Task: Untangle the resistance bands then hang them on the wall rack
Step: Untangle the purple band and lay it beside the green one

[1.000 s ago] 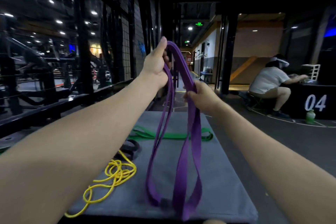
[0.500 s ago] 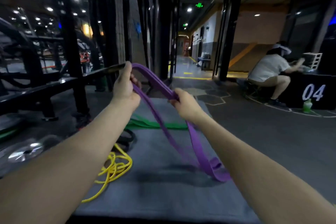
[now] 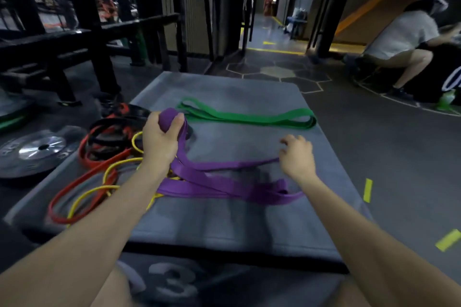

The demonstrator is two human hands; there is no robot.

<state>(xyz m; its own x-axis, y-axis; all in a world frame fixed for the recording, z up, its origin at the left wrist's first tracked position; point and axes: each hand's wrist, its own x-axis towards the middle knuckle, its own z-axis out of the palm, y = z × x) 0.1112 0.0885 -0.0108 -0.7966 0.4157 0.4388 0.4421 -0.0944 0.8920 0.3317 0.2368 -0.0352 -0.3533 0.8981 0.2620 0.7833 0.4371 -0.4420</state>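
over the mat our left hand grips the purple band — our right hand hovers, fingers loosely curled, holding nothing.

Single head cam, wide-angle, looking forward and down from above the near edge of the grey mat. Mat close, filling mid-frame; corridor beyond its far edge.

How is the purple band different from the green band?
The purple band is bunched and crossed over itself near the front of the grey mat, while the green band lies stretched out in a long flat loop at the back. The left hand grips one end of the purple band; no hand touches the green band. Both are flat bands lying on the mat.
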